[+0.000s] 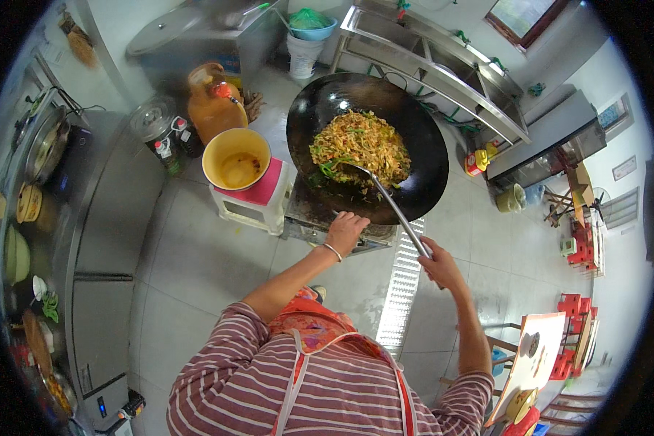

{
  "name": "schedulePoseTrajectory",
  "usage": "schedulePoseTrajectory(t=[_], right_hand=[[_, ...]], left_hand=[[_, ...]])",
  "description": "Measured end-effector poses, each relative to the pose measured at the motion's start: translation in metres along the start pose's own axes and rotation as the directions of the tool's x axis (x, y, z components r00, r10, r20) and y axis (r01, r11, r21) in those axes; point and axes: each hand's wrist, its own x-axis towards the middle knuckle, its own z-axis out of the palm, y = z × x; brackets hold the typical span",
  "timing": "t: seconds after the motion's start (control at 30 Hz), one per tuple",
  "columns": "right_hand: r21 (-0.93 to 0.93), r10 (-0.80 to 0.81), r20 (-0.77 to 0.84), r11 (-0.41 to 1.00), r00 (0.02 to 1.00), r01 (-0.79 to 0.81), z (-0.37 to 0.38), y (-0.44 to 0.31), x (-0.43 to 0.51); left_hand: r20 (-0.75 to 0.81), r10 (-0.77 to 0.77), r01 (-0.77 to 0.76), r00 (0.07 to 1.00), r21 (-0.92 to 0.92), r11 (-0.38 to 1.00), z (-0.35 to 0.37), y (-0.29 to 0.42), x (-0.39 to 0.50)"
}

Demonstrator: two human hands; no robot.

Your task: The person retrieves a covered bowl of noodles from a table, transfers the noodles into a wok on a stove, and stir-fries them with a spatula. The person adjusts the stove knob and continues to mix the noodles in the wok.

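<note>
A large black wok [422, 158] rests on a stove [310, 210] before me. Stir-fried food, pale shreds with green pieces [359, 141], lies in its middle. My right hand [441, 264] is closed round the handle of a long metal ladle or spatula [395, 207], whose head is partly buried in the food's lower left side. My left hand [347, 231] is at the wok's near rim, fingers bent over something there; what it grips is hidden. Left of the wok, a yellow enamel basin [237, 158] with a little liquid stands on a white stool [245, 210] with a pink top.
Dark bottles [186, 137] and a large orange-brown jug [215, 109] stand behind the basin. A steel counter [111, 218] runs along the left. Beyond the wok are a steel sink [387, 27] and a white bucket [303, 54]. A floor drain grate [400, 300] lies right of my body.
</note>
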Motion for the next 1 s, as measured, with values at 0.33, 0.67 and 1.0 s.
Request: schedulePoseTrajectory(t=[0.33, 0.67, 1.0], right_hand=[[-0.022, 0.004, 0.352, 1.0, 0.936, 0.004, -0.081, -0.075, -0.055], [-0.233, -0.316, -0.074, 0.928, 0.946, 0.292, 0.052, -0.005, 0.098], [0.31, -0.108, 0.029, 0.946, 0.994, 0.094, 0.014, 0.001, 0.098]], left_hand=[[0.041, 0.005, -0.006, 0.999, 0.028, 1.0, 0.0, 0.0, 0.003], [0.006, 0.006, -0.006, 1.0, 0.061, 0.998, -0.001, 0.006, 0.0], [0.038, -0.018, 0.016, 0.999, 0.038, 0.999, 0.006, -0.002, -0.001]])
